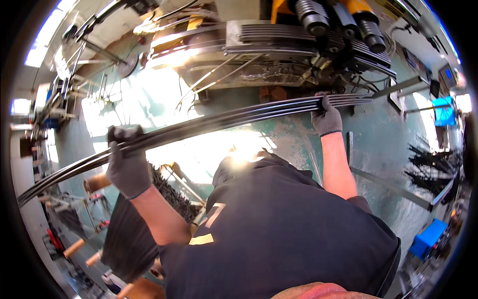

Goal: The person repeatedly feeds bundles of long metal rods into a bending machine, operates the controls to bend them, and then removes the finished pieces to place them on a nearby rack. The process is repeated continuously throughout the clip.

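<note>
A bundle of several long, thin dark metal rods [224,119] stretches across in front of me, from the far left rim to the right of the machine. My left hand [128,164], in a grey work glove, is closed around the bundle toward its left part. Farther right, my right hand [327,117], also gloved in grey, grips the rods near their right end. Between the hands the rods lie close together, slightly fanned at the right tip. Both arms are stretched out and hold the bundle above the floor.
A machine bed [269,42] with more rods and two grey cylinders [312,17] stands ahead. At lower left lies a large stack of dark rods [132,234]. A metal frame [393,188] holds dark pieces [432,167] at right, near a blue box [428,238]. Sunlight glares on the green floor [284,134].
</note>
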The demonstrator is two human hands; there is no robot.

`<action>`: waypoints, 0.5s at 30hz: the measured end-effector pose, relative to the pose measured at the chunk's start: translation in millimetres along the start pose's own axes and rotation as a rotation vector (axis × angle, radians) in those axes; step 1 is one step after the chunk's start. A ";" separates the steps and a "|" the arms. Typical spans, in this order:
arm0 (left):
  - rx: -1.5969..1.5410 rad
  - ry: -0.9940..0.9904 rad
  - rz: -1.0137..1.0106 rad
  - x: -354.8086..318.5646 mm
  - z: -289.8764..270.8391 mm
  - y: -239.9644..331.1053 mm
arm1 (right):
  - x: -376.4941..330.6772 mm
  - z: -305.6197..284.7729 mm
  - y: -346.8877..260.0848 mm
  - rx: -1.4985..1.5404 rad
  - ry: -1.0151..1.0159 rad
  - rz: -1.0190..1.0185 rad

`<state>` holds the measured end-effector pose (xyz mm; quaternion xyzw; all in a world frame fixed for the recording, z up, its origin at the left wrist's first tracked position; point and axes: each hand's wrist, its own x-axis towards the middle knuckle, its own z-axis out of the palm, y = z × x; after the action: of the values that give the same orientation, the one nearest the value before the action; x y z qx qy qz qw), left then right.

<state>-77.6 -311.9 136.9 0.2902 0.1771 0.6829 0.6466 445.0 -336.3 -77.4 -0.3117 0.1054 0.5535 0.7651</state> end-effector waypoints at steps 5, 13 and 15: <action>-0.119 -0.030 -0.096 71.9 -26.7 6.8 | 19.1 52.5 -44.0 0.112 0.088 -0.190; -0.264 0.238 -0.171 181.1 -95.3 -42.0 | 74.3 116.9 -83.4 0.042 0.153 -0.437; -0.209 0.327 -0.143 210.4 -104.1 -45.7 | 80.7 134.0 -84.5 -0.005 0.154 -0.511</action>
<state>-106.1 -85.9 63.8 0.0937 0.2280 0.6879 0.6827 526.9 -210.0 17.1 -0.3713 0.0795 0.3171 0.8691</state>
